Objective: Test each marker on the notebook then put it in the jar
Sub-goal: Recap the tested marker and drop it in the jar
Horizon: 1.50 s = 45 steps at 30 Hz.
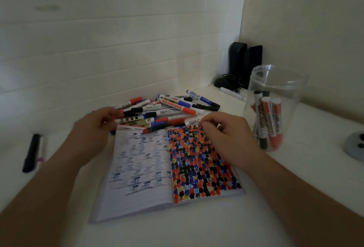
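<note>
An open notebook (pixel 137 168) lies on the white desk, its right page filled with red, blue and black marks. Behind it is a heap of markers (pixel 167 107) with red, blue and black caps. A clear plastic jar (pixel 293 99) stands at the right and holds several markers (pixel 275 120), caps down. My left hand (pixel 94 128) reaches into the left end of the heap; it is blurred, so its grip is unclear. My right hand (pixel 222 136) hovers over the notebook's top right corner, fingers curled, thumb and forefinger pinching the end of a white marker (pixel 189 123).
A black pen (pixel 31 152) lies at the far left beside a pale one. Two black speakers (pixel 244 63) with a cable stand in the back corner, with a white marker (pixel 230 93) lying in front of them. A grey round object (pixel 354 146) sits at the right edge.
</note>
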Each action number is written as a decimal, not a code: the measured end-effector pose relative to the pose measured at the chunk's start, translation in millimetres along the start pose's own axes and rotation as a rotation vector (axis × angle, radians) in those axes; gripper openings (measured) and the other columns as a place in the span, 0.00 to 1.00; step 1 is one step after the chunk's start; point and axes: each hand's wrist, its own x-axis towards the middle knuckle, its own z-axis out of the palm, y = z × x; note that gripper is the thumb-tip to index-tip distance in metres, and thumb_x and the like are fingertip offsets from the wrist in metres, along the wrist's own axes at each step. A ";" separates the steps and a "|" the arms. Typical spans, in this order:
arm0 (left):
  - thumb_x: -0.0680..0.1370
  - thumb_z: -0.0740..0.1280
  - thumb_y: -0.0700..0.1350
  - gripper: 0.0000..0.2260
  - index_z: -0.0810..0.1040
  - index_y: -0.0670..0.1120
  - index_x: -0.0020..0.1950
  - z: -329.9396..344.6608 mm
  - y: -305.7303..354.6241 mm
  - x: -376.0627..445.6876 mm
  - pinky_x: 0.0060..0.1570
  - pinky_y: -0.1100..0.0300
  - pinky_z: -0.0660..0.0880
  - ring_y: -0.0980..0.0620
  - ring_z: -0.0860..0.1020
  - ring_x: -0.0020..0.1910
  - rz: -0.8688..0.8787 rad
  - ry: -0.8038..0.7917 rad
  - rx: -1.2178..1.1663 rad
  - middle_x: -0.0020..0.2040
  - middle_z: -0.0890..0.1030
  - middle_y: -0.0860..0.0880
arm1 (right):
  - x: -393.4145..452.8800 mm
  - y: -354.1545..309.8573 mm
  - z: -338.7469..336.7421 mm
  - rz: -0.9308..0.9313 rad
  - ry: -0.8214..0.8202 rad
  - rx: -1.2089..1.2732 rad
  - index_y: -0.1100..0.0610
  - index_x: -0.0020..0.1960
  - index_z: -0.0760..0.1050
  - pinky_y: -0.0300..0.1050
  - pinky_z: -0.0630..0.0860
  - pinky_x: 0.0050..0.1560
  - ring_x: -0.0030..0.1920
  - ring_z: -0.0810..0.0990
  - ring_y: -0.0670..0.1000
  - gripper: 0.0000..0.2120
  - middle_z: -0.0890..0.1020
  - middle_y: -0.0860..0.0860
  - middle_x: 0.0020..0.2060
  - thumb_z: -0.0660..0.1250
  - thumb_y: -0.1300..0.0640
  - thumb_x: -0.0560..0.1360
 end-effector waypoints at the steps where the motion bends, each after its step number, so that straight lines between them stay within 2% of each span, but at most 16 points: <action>1: 0.82 0.64 0.37 0.13 0.82 0.54 0.53 -1.9 3.5 -0.4 0.38 0.56 0.68 0.51 0.76 0.38 -0.008 0.053 -0.057 0.44 0.83 0.50 | 0.5 -0.7 -0.2 0.002 -0.001 0.016 0.42 0.47 0.83 0.28 0.73 0.42 0.43 0.80 0.39 0.10 0.84 0.39 0.40 0.66 0.52 0.82; 4: 0.84 0.58 0.39 0.15 0.81 0.55 0.53 -5.4 4.6 1.2 0.34 0.57 0.67 0.49 0.70 0.31 -0.026 0.228 -0.133 0.45 0.81 0.43 | 0.0 -2.7 3.3 0.001 -0.039 0.002 0.39 0.47 0.81 0.31 0.75 0.43 0.44 0.80 0.41 0.09 0.83 0.39 0.40 0.66 0.51 0.82; 7: 0.85 0.56 0.43 0.17 0.80 0.61 0.55 -7.1 3.1 0.7 0.48 0.51 0.77 0.56 0.76 0.39 -0.009 0.402 -0.104 0.53 0.79 0.43 | -2.1 -4.2 9.0 -0.004 -0.097 -0.032 0.40 0.50 0.83 0.33 0.78 0.44 0.44 0.81 0.42 0.08 0.84 0.38 0.40 0.66 0.51 0.82; 10: 0.86 0.57 0.42 0.16 0.82 0.55 0.61 -1.0 19.6 -8.0 0.44 0.59 0.75 0.62 0.75 0.36 -0.005 0.504 -0.386 0.48 0.79 0.46 | -3.4 -10.1 14.3 -0.002 -0.152 -0.036 0.43 0.52 0.84 0.35 0.76 0.42 0.41 0.80 0.40 0.07 0.83 0.38 0.39 0.67 0.49 0.82; 13: 0.86 0.59 0.39 0.13 0.82 0.45 0.63 10.6 43.5 -18.4 0.41 0.70 0.76 0.61 0.76 0.36 -0.054 0.339 -0.747 0.40 0.79 0.52 | -4.7 -18.8 17.3 -0.013 -0.227 -0.022 0.42 0.60 0.83 0.34 0.74 0.41 0.39 0.79 0.38 0.10 0.81 0.33 0.37 0.67 0.45 0.81; 15: 0.85 0.61 0.39 0.11 0.84 0.46 0.58 19.1 58.0 -27.7 0.48 0.67 0.78 0.58 0.79 0.41 -0.063 0.103 -0.935 0.40 0.83 0.54 | -5.7 -26.2 19.9 -0.036 -0.292 0.067 0.38 0.72 0.74 0.33 0.73 0.38 0.37 0.78 0.38 0.21 0.81 0.35 0.38 0.69 0.41 0.79; 17: 0.83 0.64 0.39 0.11 0.86 0.50 0.51 27.7 65.5 -35.5 0.49 0.63 0.81 0.54 0.81 0.43 0.013 -0.082 -0.869 0.42 0.85 0.52 | -6.9 -30.7 22.3 -0.026 -0.305 0.245 0.36 0.76 0.66 0.35 0.74 0.39 0.36 0.78 0.41 0.30 0.83 0.43 0.40 0.69 0.38 0.76; 19: 0.82 0.66 0.38 0.11 0.86 0.52 0.51 32.4 68.6 -41.7 0.43 0.66 0.78 0.55 0.80 0.39 0.115 -0.170 -0.645 0.39 0.85 0.52 | -8.5 -31.3 22.0 0.000 -0.250 0.375 0.40 0.73 0.72 0.45 0.78 0.39 0.37 0.80 0.50 0.26 0.84 0.54 0.41 0.69 0.39 0.76; 22: 0.81 0.67 0.39 0.11 0.85 0.54 0.52 29.6 68.5 -43.2 0.40 0.69 0.75 0.58 0.79 0.37 0.191 -0.223 -0.506 0.39 0.84 0.55 | -8.0 -30.3 19.0 0.137 -0.192 0.439 0.51 0.56 0.84 0.47 0.78 0.34 0.33 0.80 0.54 0.07 0.85 0.58 0.40 0.71 0.51 0.81; 26: 0.75 0.75 0.47 0.09 0.82 0.59 0.51 31.0 63.8 -47.2 0.44 0.67 0.73 0.60 0.78 0.47 0.428 -0.333 -0.071 0.44 0.81 0.59 | -4.9 -22.1 17.0 0.232 -0.064 0.235 0.48 0.46 0.84 0.47 0.82 0.36 0.33 0.83 0.53 0.02 0.86 0.53 0.37 0.75 0.53 0.78; 29: 0.80 0.69 0.51 0.04 0.77 0.57 0.54 38.6 64.8 -50.4 0.40 0.63 0.70 0.62 0.75 0.44 0.475 -0.355 0.046 0.44 0.78 0.59 | -3.4 -21.2 19.2 0.239 -0.014 0.252 0.50 0.46 0.84 0.39 0.79 0.35 0.33 0.82 0.48 0.04 0.85 0.50 0.36 0.77 0.51 0.76; 33: 0.85 0.57 0.53 0.04 0.71 0.57 0.57 47.0 67.0 -55.6 0.41 0.55 0.76 0.57 0.77 0.41 0.478 -0.414 -0.062 0.43 0.78 0.57 | -5.0 -30.5 19.7 0.304 -0.105 0.881 0.57 0.50 0.82 0.39 0.78 0.36 0.36 0.80 0.48 0.11 0.84 0.53 0.39 0.75 0.53 0.71; 36: 0.84 0.56 0.55 0.07 0.72 0.59 0.59 49.9 71.8 -61.8 0.42 0.61 0.76 0.56 0.79 0.45 0.555 -0.489 -0.141 0.45 0.79 0.60 | -10.5 -32.5 23.1 0.229 -0.212 0.704 0.56 0.53 0.80 0.43 0.78 0.37 0.37 0.80 0.51 0.09 0.84 0.55 0.41 0.72 0.52 0.77; 41: 0.85 0.58 0.54 0.10 0.75 0.60 0.64 51.8 73.4 -64.1 0.50 0.69 0.73 0.61 0.81 0.51 0.572 -0.534 -0.194 0.51 0.83 0.63 | -14.9 -38.6 24.9 0.224 -0.265 0.547 0.54 0.53 0.78 0.41 0.72 0.28 0.30 0.75 0.51 0.07 0.81 0.52 0.35 0.65 0.52 0.85; 43: 0.84 0.58 0.56 0.13 0.74 0.62 0.68 51.0 73.5 -64.0 0.52 0.68 0.75 0.61 0.81 0.52 0.555 -0.537 -0.213 0.53 0.83 0.64 | -15.8 -39.4 23.6 0.201 -0.259 0.529 0.55 0.54 0.79 0.41 0.71 0.27 0.29 0.74 0.51 0.08 0.80 0.52 0.35 0.63 0.52 0.85; 45: 0.84 0.59 0.57 0.14 0.73 0.62 0.69 50.7 73.3 -64.8 0.47 0.62 0.78 0.57 0.82 0.44 0.546 -0.536 -0.206 0.47 0.83 0.61 | -16.5 -41.1 21.4 0.173 -0.279 0.492 0.54 0.57 0.79 0.41 0.72 0.27 0.29 0.74 0.51 0.10 0.80 0.50 0.34 0.61 0.51 0.86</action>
